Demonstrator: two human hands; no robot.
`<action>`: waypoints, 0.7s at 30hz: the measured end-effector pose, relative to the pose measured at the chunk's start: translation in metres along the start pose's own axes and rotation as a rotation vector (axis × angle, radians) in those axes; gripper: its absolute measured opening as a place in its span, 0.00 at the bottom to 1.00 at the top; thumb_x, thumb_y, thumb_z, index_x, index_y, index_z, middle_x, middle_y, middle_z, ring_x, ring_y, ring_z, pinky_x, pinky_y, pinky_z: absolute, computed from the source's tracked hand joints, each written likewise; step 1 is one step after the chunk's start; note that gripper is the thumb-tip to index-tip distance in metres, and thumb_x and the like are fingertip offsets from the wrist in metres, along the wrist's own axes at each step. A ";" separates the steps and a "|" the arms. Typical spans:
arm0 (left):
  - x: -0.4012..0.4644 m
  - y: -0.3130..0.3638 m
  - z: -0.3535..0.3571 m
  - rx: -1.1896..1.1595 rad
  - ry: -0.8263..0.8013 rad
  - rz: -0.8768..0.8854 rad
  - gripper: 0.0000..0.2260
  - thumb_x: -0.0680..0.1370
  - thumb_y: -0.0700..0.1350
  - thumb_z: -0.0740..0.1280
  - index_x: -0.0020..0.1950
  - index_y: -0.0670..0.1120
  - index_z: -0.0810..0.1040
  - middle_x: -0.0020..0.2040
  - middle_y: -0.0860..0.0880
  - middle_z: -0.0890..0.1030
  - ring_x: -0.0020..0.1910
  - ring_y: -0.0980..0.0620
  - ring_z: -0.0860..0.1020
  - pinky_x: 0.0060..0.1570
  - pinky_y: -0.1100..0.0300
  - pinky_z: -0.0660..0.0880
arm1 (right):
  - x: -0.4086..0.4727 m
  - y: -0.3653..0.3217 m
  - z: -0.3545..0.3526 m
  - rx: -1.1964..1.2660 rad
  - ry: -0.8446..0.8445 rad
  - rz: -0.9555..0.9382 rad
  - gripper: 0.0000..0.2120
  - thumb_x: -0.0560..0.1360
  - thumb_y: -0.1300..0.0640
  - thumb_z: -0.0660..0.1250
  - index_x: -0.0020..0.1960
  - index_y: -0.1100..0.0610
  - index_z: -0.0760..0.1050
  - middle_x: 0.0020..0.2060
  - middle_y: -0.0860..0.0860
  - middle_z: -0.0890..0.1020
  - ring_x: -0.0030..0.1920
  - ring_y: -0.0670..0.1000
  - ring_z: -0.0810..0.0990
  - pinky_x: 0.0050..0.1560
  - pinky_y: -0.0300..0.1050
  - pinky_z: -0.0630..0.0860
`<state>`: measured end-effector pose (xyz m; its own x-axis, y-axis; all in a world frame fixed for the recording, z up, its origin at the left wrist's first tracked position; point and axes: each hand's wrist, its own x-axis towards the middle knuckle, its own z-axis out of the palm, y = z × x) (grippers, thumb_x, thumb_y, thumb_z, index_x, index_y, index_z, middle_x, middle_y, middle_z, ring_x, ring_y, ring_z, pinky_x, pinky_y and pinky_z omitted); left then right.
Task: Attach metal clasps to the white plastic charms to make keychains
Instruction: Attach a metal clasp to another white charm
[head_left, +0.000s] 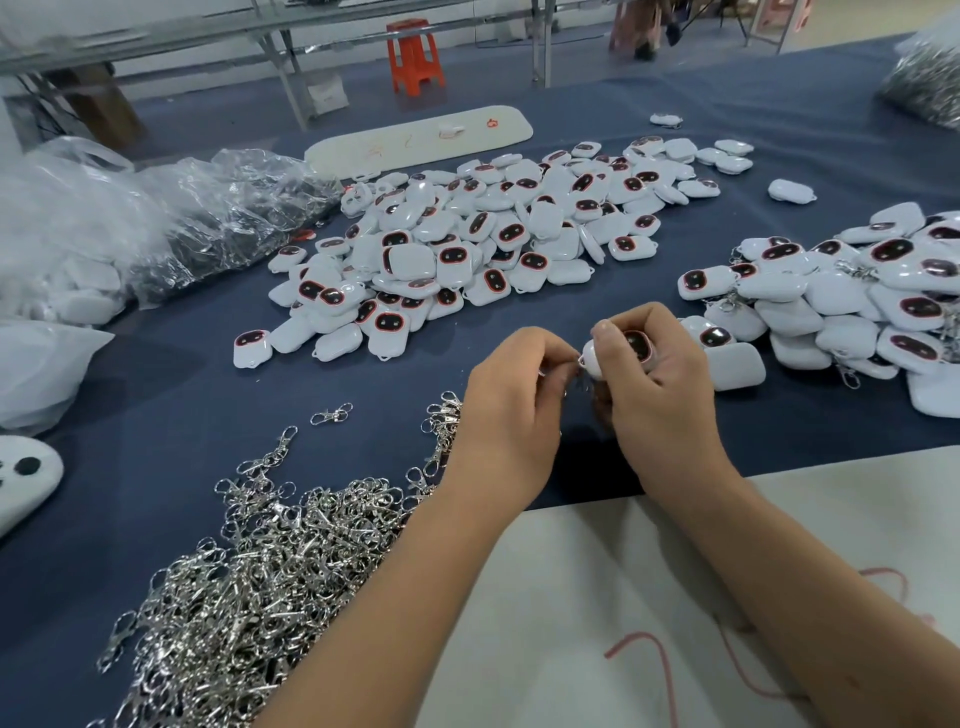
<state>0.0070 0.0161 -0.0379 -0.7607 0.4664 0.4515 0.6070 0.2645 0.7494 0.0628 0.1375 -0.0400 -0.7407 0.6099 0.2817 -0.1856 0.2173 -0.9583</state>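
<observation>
- Two hands meet above the blue-covered table (156, 415), near its front edge: the right hand (660, 384) has its grip curled round one white charm (613, 353), dark face up, with the loop end apparently turned toward the left hand (514, 410).
- The left hand's grip is pinched at the charm's end, judged to hold a metal clasp; the clasp itself is hidden by the fingers, so that cannot be confirmed.
- The clasp heap (249, 582) lies just beside the left forearm, judged so placed for a short reach.
- The large charm pile (467, 249) sits ahead, well apart from the hands; it shows no clasps, so likely unfinished stock.
- The right-hand pile (841, 296) shows clasps on several pieces, judged finished work, near the right hand for easy dropping.
- A loose clasp (331, 414) lies apart from the heap.
- Open cloth remains between hands and the far pile; a white sheet (571, 613) lies under the forearms at the near edge.
- Plastic bags (171, 218) crowd the left side.
</observation>
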 end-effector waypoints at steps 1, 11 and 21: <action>0.000 0.000 -0.001 -0.033 0.001 -0.023 0.04 0.81 0.38 0.67 0.49 0.45 0.80 0.45 0.53 0.82 0.44 0.55 0.79 0.46 0.63 0.76 | 0.000 0.000 0.000 0.024 -0.001 0.012 0.09 0.82 0.53 0.65 0.44 0.52 0.74 0.32 0.46 0.79 0.28 0.46 0.74 0.27 0.38 0.71; 0.003 0.002 -0.008 -0.175 0.019 -0.072 0.08 0.77 0.34 0.72 0.48 0.47 0.85 0.44 0.54 0.84 0.44 0.55 0.82 0.44 0.68 0.77 | 0.004 -0.001 -0.001 0.223 -0.069 0.148 0.11 0.85 0.58 0.63 0.46 0.63 0.72 0.26 0.49 0.71 0.22 0.48 0.65 0.22 0.35 0.62; 0.003 0.001 -0.010 -0.068 0.035 -0.024 0.04 0.77 0.37 0.73 0.46 0.45 0.86 0.42 0.53 0.84 0.44 0.56 0.81 0.44 0.71 0.74 | 0.003 -0.003 -0.002 0.251 -0.104 0.168 0.10 0.85 0.58 0.64 0.46 0.62 0.71 0.27 0.53 0.70 0.24 0.50 0.63 0.23 0.37 0.61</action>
<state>0.0028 0.0097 -0.0312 -0.7830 0.4307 0.4488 0.5726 0.2170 0.7906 0.0624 0.1402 -0.0360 -0.8339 0.5376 0.1250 -0.1993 -0.0822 -0.9765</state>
